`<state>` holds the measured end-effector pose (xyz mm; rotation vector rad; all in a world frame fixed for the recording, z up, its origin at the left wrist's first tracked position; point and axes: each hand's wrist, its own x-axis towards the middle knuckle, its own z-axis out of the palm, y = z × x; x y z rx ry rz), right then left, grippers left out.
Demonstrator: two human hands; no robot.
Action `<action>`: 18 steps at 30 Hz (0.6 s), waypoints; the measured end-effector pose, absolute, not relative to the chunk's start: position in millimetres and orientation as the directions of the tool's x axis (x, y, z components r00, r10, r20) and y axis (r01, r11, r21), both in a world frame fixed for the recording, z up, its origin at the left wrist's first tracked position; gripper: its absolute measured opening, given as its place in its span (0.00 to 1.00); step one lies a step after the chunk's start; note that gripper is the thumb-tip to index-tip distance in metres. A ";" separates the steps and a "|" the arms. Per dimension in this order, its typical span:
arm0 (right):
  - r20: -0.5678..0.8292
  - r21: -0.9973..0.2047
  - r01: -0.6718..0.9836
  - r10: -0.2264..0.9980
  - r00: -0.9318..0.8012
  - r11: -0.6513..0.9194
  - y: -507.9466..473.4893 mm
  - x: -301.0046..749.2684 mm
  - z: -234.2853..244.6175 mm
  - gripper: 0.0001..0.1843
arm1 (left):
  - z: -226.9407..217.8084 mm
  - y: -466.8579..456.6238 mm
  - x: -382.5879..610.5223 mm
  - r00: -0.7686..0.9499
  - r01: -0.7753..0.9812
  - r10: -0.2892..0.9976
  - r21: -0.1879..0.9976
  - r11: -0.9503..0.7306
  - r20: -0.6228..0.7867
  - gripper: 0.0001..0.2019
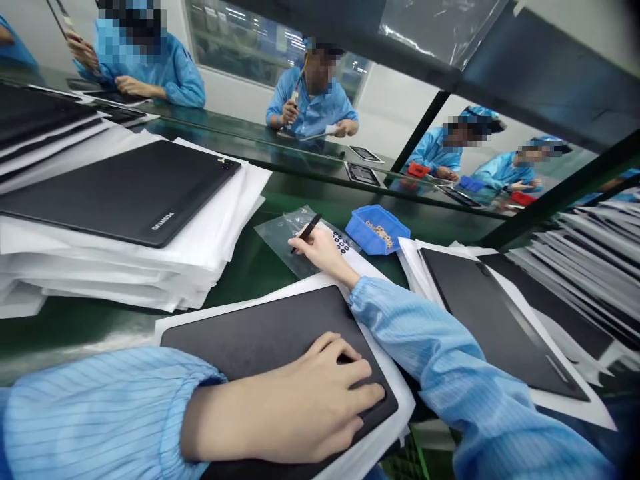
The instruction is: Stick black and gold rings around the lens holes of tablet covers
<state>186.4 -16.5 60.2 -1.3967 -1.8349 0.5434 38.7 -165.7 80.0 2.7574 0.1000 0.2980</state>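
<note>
My left hand [305, 400] lies flat on a black tablet back cover [260, 340], fingers spread over its right end. The cover rests on a white foam sheet [395, 393] in front of me. My right hand [323, 253] reaches forward and pinches black tweezers [306, 233], their tip over a clear plastic bag [280, 237]. A sheet of small black round pads [342, 243] lies just right of that hand.
A blue bin [356, 230] with small tan parts sits beyond the pads. A stack of foam sheets carrying a black cover [125, 190] stands at left. More covers [495, 327] lie at right. Several people in blue coats work across the green belt [250, 267].
</note>
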 end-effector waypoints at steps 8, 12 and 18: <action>0.173 -0.593 0.783 0.980 -0.101 0.186 -80.0 242.3 103.9 0.14 | 70.3 -120.8 39.8 0.879 0.292 0.395 0.354 -0.889 0.267 0.17; 0.147 -0.570 0.820 0.989 0.032 0.058 -101.7 263.9 77.2 0.17 | 54.7 -80.9 36.5 0.696 0.549 0.643 0.341 -0.763 0.319 0.18; 0.082 -0.735 0.674 0.996 -0.030 0.080 -104.0 260.9 54.5 0.18 | 50.1 -74.4 32.6 0.674 0.580 0.702 0.423 -0.696 0.230 0.17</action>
